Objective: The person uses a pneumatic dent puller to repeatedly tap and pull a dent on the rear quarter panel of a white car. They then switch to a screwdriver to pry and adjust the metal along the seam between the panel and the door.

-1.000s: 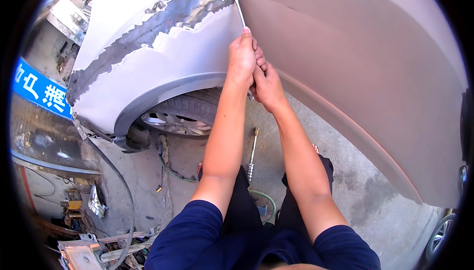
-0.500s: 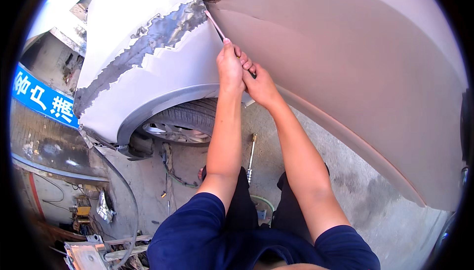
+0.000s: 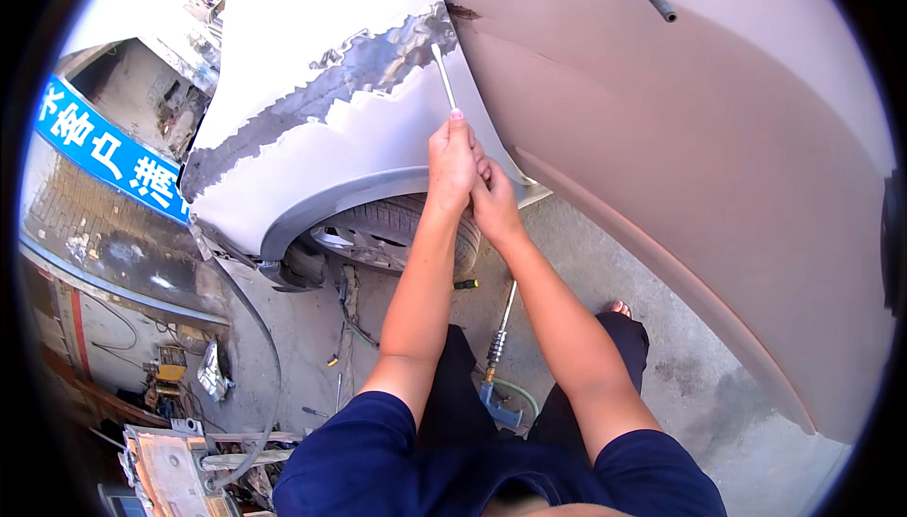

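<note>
My left hand [image 3: 453, 163] and my right hand [image 3: 496, 203] are closed together around the handle of a screwdriver [image 3: 444, 78], with the left thumb lying along its bare metal shaft. Its tip rests at, or just over, the lower edge of a ragged strip of bare, shiny metal [image 3: 359, 68] on the white car fender [image 3: 378, 139]. The handle is hidden by my fingers. At the fender's right stands an open car door [image 3: 661, 139], with a small rusty patch on its edge near the strip.
Beneath the fender arch is a tire [image 3: 387, 229]. On the concrete between my legs lies an air tool [image 3: 499, 394] with a long rod and green hose. Another yellow-and-black handle [image 3: 467, 284] lies near the tire. A grey cable [image 3: 269, 347] hangs at the left, above stacked scrap parts [image 3: 175, 465].
The screwdriver tip has come off the seam beside the door and now sits on the fender's bare strip. Both hands still grip it, lower in view; the whole view has shifted.
</note>
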A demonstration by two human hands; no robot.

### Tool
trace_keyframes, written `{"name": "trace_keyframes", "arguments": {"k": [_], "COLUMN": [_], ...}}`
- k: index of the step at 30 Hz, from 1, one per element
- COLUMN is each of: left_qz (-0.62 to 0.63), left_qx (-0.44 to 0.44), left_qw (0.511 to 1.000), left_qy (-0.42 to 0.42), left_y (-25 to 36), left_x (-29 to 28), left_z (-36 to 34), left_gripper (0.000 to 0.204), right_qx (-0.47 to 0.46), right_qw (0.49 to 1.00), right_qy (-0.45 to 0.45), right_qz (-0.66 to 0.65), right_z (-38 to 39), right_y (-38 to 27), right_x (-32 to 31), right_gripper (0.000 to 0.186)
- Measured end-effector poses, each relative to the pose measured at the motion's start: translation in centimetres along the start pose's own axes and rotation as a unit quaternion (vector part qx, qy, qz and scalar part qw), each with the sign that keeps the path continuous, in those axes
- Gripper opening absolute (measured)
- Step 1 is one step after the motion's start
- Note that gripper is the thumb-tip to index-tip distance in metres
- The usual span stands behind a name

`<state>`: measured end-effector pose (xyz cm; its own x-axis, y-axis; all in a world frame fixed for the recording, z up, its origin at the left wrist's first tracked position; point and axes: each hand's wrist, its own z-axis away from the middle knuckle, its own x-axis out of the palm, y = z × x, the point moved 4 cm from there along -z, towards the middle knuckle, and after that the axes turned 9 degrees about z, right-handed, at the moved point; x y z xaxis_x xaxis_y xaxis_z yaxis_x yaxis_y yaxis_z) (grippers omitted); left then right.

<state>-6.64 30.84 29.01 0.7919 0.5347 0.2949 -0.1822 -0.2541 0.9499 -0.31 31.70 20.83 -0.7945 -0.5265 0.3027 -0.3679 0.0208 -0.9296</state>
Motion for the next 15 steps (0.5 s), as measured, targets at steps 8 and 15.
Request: {"name": "trace_keyframes", "arguments": {"k": [8, 15], "left_qz": [0.005, -0.011], "left_qx": [-0.013, -0.003], "left_qw": [1.0, 1.0], "left_qy": [-0.022, -0.017], "left_y": [-0.7, -1.0], "left_x": [2.2, 2.1], "left_z": [-1.8, -2.4], "left_gripper": [0.045, 0.046], "right_qx": [-0.004, -0.002], "right_qw": [0.999, 0.996], "right_qy": [0.033, 0.034], "right_qz": [-0.016, -0.078], "right_z": [-2.1, -2.6], "right_y": [-0.1, 0.9], "right_x": [-1.6, -1.4], "right_gripper": [0.027, 0.021]}}
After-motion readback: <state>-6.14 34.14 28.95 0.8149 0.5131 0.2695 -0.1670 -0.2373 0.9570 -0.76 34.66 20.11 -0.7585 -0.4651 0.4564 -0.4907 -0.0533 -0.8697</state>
